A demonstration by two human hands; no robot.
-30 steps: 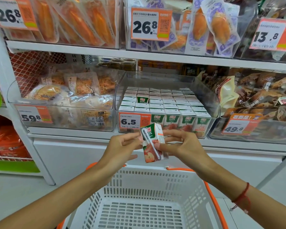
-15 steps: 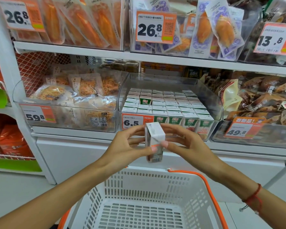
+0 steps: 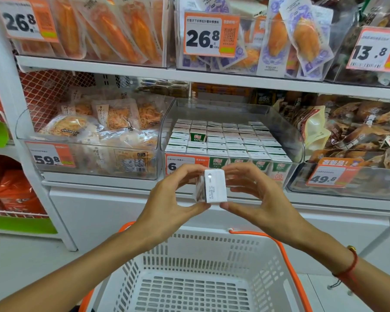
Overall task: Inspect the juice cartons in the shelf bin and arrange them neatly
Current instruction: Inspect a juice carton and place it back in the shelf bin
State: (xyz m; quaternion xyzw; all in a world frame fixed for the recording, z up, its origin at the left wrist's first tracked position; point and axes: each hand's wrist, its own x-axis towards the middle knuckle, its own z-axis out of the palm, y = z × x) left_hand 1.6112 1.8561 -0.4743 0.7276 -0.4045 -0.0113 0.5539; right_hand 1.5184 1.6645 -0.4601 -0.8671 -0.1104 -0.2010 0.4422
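Observation:
A small juice carton (image 3: 212,186) is held in front of the shelf, its white top with a printed date code and foil straw hole turned toward me. My left hand (image 3: 170,199) pinches it from the left, thumb under it and fingers over it. My right hand (image 3: 254,194) pinches it from the right the same way. Behind them a clear shelf bin (image 3: 286,129) holds several rows of upright green-and-white juice cartons (image 3: 234,143). One spot in the second column shows a gap with a carton's green front (image 3: 198,136) exposed.
A white shopping basket (image 3: 200,278) with orange handles sits directly below my hands. Clear bins of packaged snacks stand left (image 3: 88,136) and right (image 3: 358,143) of the juice bin. An upper shelf (image 3: 189,75) with price tags overhangs the bins.
The carton has been turned in both hands: a second ago its printed side with the straw faced me, now its white top faces me. It also sits slightly higher.

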